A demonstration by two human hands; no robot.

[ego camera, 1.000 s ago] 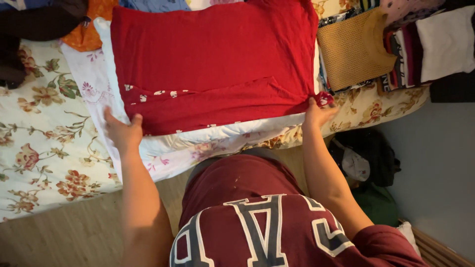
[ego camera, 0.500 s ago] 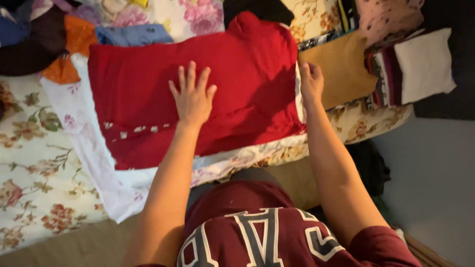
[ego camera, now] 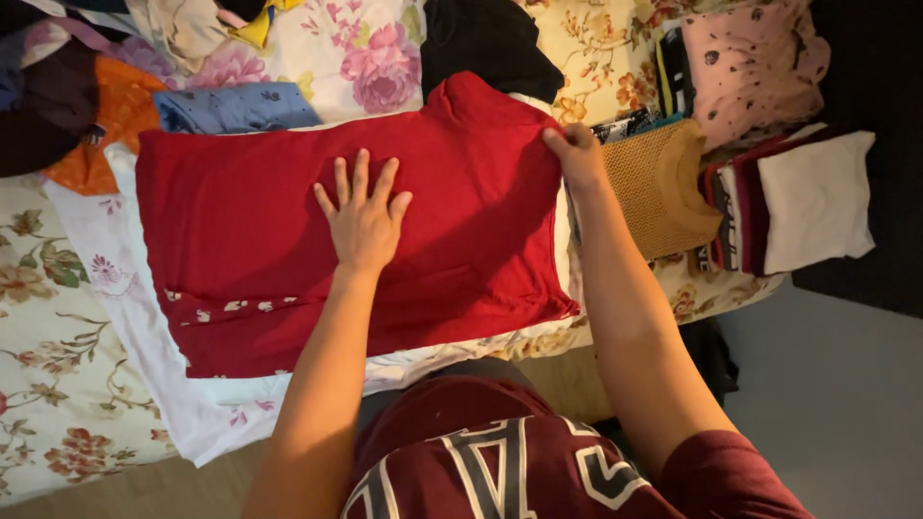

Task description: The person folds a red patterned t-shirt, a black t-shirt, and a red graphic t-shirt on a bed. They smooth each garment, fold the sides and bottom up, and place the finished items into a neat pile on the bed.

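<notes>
- Red garment (ego camera: 250,240) lies flat on a white floral cloth (ego camera: 144,327) across the flowered bedspread (ego camera: 48,384).
- Left hand (ego camera: 363,219) presses its middle, fingers (ego camera: 361,178) spread wide, palm down.
- Right hand (ego camera: 577,154) pinches the garment's right edge, fingers closed on the fabric.
- Just right of the garment sits a mustard knit top (ego camera: 663,187); beyond it, a folded stack (ego camera: 798,202).
- Judged from this, a steady palm and a taut pinched edge should give a clean fold.
</notes>
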